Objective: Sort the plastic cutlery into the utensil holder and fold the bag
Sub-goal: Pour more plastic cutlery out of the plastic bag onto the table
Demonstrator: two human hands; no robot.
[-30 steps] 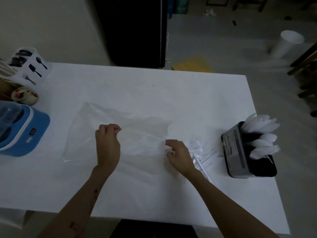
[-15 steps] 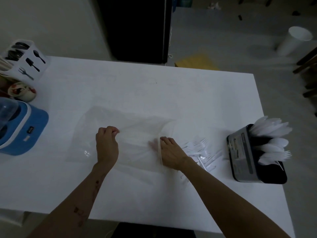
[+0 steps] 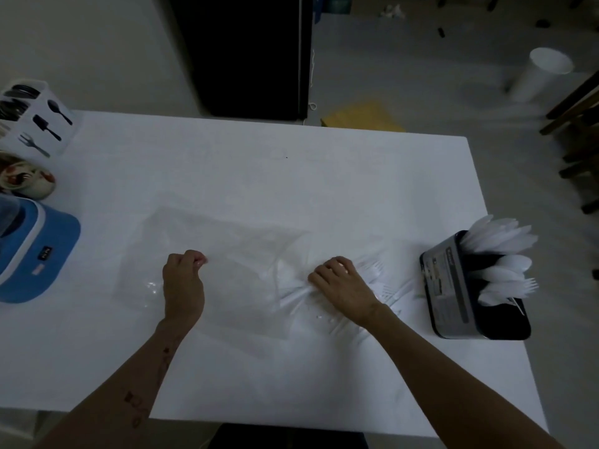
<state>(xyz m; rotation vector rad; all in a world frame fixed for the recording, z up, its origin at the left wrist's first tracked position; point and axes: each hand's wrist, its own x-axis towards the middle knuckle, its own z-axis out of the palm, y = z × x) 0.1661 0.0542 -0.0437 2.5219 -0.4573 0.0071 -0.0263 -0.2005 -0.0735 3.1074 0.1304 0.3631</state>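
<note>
White table, dim room: left hand pinches clear plastic bag flat; right hand, having slid right, grips bag's mouth over loose forks; black utensil holder part-filled, folding under way.

My left hand pinches the clear bag mid-table; my right hand grips its gathered end over loose forks. Utensil holder stands near the right edge.

Looks like a plain workroom: white table, bare concrete floor, white bucket, wooden furniture legs.
</note>
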